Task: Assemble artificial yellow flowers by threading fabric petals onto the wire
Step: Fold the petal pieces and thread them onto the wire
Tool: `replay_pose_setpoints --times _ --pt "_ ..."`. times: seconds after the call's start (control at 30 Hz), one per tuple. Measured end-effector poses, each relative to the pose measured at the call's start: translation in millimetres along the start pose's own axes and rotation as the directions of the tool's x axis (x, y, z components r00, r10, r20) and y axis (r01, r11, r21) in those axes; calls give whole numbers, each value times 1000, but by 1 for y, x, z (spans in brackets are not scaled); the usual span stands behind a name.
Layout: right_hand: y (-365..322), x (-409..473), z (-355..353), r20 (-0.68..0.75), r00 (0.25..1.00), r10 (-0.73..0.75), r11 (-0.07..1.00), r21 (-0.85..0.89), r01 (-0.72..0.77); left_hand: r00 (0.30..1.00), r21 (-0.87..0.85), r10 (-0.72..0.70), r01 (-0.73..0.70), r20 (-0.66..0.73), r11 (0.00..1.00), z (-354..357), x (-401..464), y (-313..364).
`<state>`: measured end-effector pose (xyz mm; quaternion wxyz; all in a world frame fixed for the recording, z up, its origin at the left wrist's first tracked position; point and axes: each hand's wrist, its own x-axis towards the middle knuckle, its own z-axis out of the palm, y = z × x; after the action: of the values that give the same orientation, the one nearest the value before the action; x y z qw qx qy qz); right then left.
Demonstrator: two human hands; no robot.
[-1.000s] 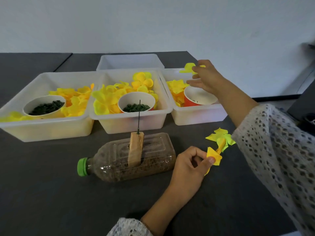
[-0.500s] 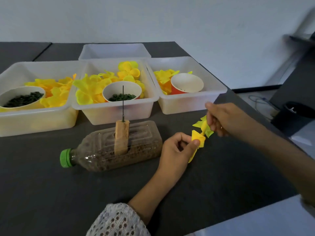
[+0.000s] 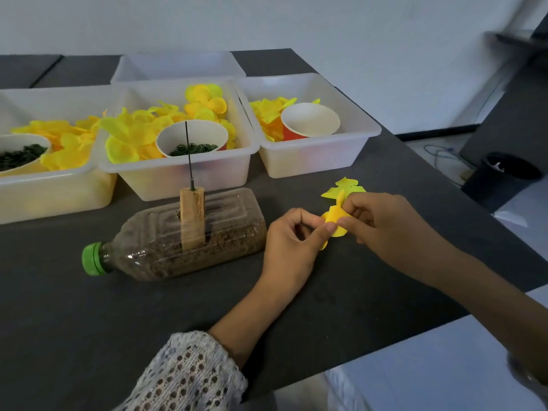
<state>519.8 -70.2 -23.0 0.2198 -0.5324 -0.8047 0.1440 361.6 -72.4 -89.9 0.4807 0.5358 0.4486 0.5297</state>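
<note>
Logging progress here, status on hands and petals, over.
Left hand and right hand both pinching yellow petals. Wire bare, upright in wooden block on bottle. Nothing blocking the wire.

Craft workstation: dark table [image 3: 89, 307], petal-filled plastic bins [image 3: 178, 173], bare white wall [image 3: 326, 25].

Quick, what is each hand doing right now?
Left hand: pinches the yellow petal.
Right hand: pinches the same yellow petal.
</note>
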Motion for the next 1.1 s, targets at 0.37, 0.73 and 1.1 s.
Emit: replay_pose_setpoints --times 0.37,0.73,1.1 --pt "2 -3 2 71 995 70 996 49 -74 999 37 19 -18 -30 999 1 1 -5" --pt "6 -5 5 15 994 110 968 226 -110 999 -39 33 -32 16 999 -1 2 -5" --pt "8 -7 6 -21 992 124 968 223 -117 999 -95 -21 26 49 995 -2 -1 3"
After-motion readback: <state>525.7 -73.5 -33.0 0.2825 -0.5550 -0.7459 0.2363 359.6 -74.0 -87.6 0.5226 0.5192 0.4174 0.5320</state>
